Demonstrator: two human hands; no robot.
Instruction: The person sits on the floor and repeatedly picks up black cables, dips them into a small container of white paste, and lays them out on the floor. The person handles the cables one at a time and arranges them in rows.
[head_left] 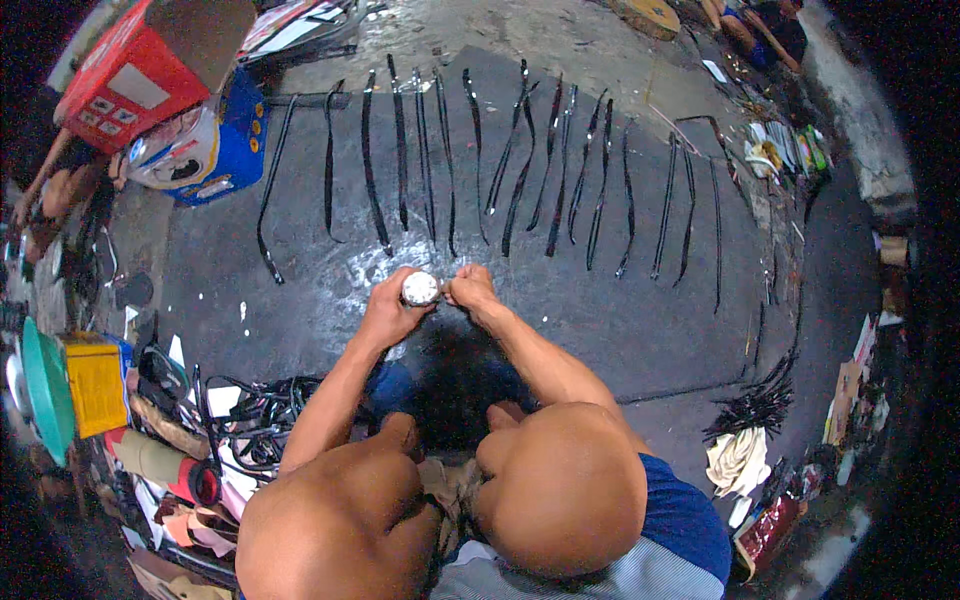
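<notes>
Left hand [388, 308] wraps a white-topped container [420, 289]; right hand [470, 287] bunches just right of it, on what I can't tell; black strips [371, 165] stretch lengthwise away beyond it.

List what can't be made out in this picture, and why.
All in the head view:
Right hand: whether its fingertips hold anything; too small, and the curled fingers cover it.
Round container in the left hand: most of its side, hidden by the grip and the steep angle; whether its white top is a lid or contents, too small.
Person at the left: mostly lost behind the red box and in the dark rim.
</notes>
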